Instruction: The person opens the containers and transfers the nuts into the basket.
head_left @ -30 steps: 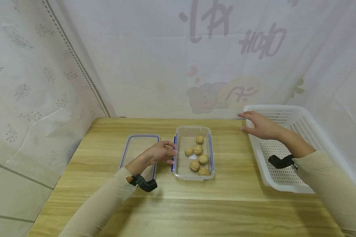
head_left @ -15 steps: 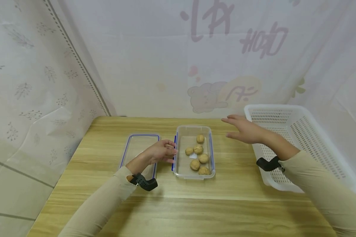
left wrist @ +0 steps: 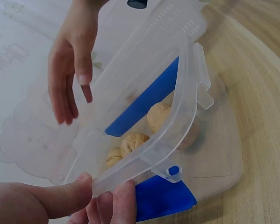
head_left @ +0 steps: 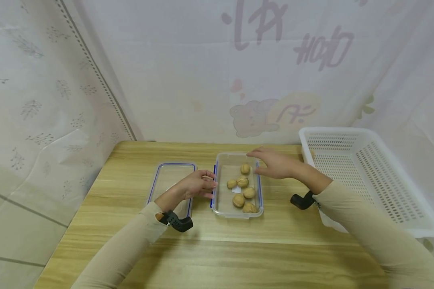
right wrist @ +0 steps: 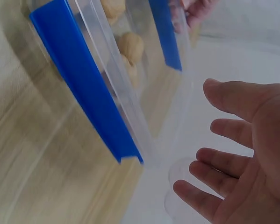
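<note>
A clear plastic food container (head_left: 222, 206) with blue side clips stands uncovered on the wooden table. Several walnuts (head_left: 238, 200) lie inside it, mostly toward its right and near side. My left hand (head_left: 197, 185) pinches the container's left rim, the thumb (left wrist: 79, 189) on the rim and the fingers outside it, as the left wrist view shows. Over the far right corner of the container hovers my right hand (head_left: 276, 163). Its fingers are spread and relaxed, holding nothing; in the right wrist view a gap separates the fingertips (right wrist: 207, 165) from the container wall.
Left of the container a clear lid (head_left: 170, 176) with a blue seal lies flat, partly under my left forearm. A white perforated basket (head_left: 374, 180) stands at the right, with something tan at its left wall. A patterned curtain (head_left: 188, 80) hangs behind the table.
My right hand has moved left from the white basket's edge to above the container's right rim, its fingers staying loose. The left hand keeps its hold on the container, and the walnuts have not moved.
</note>
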Available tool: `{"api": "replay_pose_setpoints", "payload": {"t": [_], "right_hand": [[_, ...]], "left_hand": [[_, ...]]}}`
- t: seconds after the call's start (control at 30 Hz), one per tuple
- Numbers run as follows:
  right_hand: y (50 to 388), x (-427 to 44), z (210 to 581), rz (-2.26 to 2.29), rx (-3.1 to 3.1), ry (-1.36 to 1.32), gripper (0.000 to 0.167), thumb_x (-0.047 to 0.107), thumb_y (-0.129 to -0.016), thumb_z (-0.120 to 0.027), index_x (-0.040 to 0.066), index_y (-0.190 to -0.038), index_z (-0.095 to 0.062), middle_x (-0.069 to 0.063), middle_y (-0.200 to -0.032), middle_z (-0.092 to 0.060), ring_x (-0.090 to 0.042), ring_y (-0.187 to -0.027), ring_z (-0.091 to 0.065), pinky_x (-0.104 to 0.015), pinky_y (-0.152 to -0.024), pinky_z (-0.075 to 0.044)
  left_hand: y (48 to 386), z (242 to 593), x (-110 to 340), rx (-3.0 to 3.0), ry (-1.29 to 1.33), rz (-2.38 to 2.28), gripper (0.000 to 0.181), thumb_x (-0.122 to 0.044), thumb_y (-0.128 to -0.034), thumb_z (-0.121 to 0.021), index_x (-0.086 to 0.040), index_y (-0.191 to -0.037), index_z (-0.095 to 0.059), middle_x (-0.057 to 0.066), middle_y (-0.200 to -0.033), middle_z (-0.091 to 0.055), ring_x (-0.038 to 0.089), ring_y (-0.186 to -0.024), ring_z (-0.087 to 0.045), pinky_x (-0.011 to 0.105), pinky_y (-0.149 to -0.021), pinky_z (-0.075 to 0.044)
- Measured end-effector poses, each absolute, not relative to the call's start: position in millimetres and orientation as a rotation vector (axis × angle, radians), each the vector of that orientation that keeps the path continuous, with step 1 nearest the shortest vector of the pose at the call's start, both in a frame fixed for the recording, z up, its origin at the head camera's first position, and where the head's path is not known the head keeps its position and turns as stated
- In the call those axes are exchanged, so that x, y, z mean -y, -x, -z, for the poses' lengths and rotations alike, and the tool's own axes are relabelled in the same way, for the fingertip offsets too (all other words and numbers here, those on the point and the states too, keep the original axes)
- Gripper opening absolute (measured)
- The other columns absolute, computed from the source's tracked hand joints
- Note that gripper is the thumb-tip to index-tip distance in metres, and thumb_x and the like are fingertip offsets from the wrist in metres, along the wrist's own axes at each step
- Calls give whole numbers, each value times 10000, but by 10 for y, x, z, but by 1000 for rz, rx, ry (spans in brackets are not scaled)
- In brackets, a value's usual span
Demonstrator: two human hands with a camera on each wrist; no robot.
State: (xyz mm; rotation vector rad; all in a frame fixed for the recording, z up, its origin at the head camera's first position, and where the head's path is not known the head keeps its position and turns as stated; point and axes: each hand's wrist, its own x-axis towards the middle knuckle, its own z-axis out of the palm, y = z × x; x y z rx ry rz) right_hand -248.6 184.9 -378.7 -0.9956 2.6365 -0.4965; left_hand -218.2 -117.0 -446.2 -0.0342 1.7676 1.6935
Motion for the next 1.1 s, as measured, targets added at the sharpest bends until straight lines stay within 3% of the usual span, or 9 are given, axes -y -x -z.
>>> {"api": "replay_pose_setpoints", "payload": {"t": [0.6, 0.87, 1.1], "right_hand": [[2553, -1261, 4086, 480, -2478, 1180, 488, 84, -953, -689, -41, -1405, -553, -204, -1442, -549, -381, -1373, -469, -502, -1178, -386], [2642, -1081, 4144, 490, -2363, 1053, 503, 35, -950, -673, -32, -1427, -528, -211, -1430, -553, -375, -1284, -555, -466, -1093, -489], [2671, -1056, 4175, 488, -2341, 1001, 464, -39, -905, -679, -18, -1359, -588, -244, -1307, -607, -368, -1191, -592, -430, -1007, -547]], "left_hand": [[2178, 4454, 1160, -1776, 52, -1696, 383, 21, -1018, -574, 67, -1359, -405, 106, -1075, -569, 136, -827, -643, 295, -718, -644], [2172, 4468, 1170, -1774, 54, -1702, 393, 24, -1016, -576, 74, -1363, -400, 110, -1075, -569, 143, -834, -638, 304, -732, -645], [2171, 4452, 1166, -1774, 49, -1692, 399, 15, -1019, -577, 73, -1372, -402, 148, -1118, -571, 165, -873, -628, 319, -764, -644]]}}
